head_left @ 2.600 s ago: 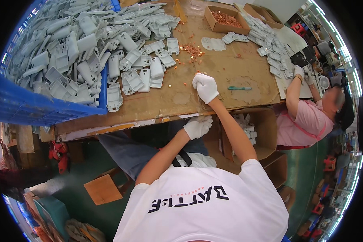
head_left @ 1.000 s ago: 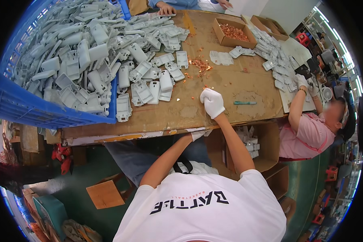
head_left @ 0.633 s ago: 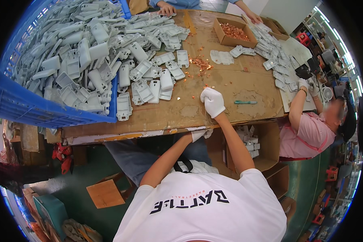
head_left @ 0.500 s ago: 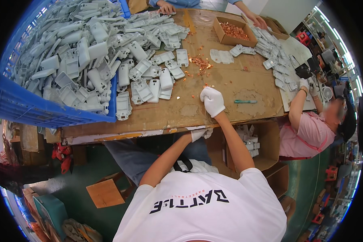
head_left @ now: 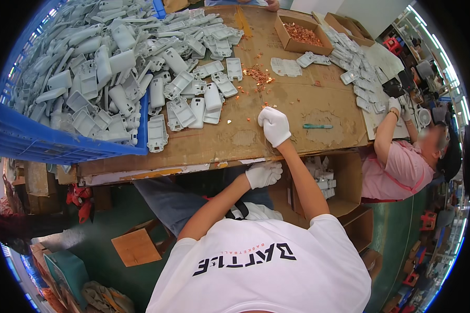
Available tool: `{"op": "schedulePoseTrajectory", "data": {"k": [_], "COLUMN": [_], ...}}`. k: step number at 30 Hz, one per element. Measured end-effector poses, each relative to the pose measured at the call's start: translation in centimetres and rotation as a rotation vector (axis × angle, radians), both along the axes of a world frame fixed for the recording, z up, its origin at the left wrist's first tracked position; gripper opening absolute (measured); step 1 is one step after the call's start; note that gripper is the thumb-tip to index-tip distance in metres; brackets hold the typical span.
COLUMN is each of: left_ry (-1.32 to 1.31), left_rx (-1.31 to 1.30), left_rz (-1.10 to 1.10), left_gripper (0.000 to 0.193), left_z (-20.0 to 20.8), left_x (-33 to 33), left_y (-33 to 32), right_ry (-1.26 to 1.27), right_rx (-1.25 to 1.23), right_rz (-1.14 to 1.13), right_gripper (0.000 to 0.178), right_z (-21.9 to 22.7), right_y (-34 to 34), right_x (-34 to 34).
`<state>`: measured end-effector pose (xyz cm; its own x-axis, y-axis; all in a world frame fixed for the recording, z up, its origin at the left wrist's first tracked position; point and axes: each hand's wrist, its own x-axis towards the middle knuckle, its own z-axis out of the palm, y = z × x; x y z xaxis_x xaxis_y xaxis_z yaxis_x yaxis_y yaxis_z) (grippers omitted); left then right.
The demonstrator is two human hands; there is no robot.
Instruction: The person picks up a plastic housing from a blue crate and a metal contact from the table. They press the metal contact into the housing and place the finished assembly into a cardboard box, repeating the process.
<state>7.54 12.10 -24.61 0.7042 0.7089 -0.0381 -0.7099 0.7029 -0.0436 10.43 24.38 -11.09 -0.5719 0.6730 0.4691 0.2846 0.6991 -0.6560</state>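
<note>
My right hand [head_left: 274,125], in a white glove, rests as a closed fist on the cardboard-covered table [head_left: 318,99], just below scattered small copper-coloured bits [head_left: 258,77]. My left hand [head_left: 263,173], also gloved, is curled at the table's front edge, right under the right hand; what it holds is hidden. Loose grey plastic housings [head_left: 193,107] lie to the left of my right hand. A green pen [head_left: 317,126] lies to its right.
A blue crate [head_left: 47,143] heaped with grey housings fills the left. A cardboard box of copper parts [head_left: 301,34] stands at the back. A person in pink [head_left: 397,167] works at the right end. An open box of grey parts [head_left: 324,177] sits below the table.
My left hand has come out a little from under the table edge. My right hand stays on the same spot; the view has shifted slightly.
</note>
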Motion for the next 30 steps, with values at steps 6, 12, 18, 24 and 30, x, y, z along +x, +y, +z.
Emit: {"op": "schedulePoseTrajectory", "data": {"k": [6, 12, 18, 24, 30], "left_ry": [0.377, 1.242, 1.315, 1.246, 1.231], "left_rx": [-0.191, 0.175, 0.162, 0.038, 0.071], "left_rz": [0.023, -0.06, 0.109, 0.303, 0.363], "left_gripper": [0.026, 0.027, 0.024, 0.024, 0.021], "left_z": [-0.2, 3.5, 6.5, 8.3, 10.6], "left_x": [-0.3, -5.2, -9.3, -10.9, -11.5], "left_y": [-0.8, -5.7, -11.7, -15.7, -16.1], "right_ry": [0.064, 0.197, 0.177, 0.059, -0.01], "right_rx": [-0.007, -0.421, -0.463, -0.202, -0.11], "right_rz": [0.033, -0.037, -0.037, -0.157, -0.132], "right_gripper": [0.013, 0.021, 0.017, 0.018, 0.022], "right_z": [-0.6, 2.5, 3.2, 4.5, 3.8], "right_y": [0.7, 1.8, 4.3, 6.9, 8.8], "right_x": [0.3, -0.1, -1.2, -1.6, -1.2]}}
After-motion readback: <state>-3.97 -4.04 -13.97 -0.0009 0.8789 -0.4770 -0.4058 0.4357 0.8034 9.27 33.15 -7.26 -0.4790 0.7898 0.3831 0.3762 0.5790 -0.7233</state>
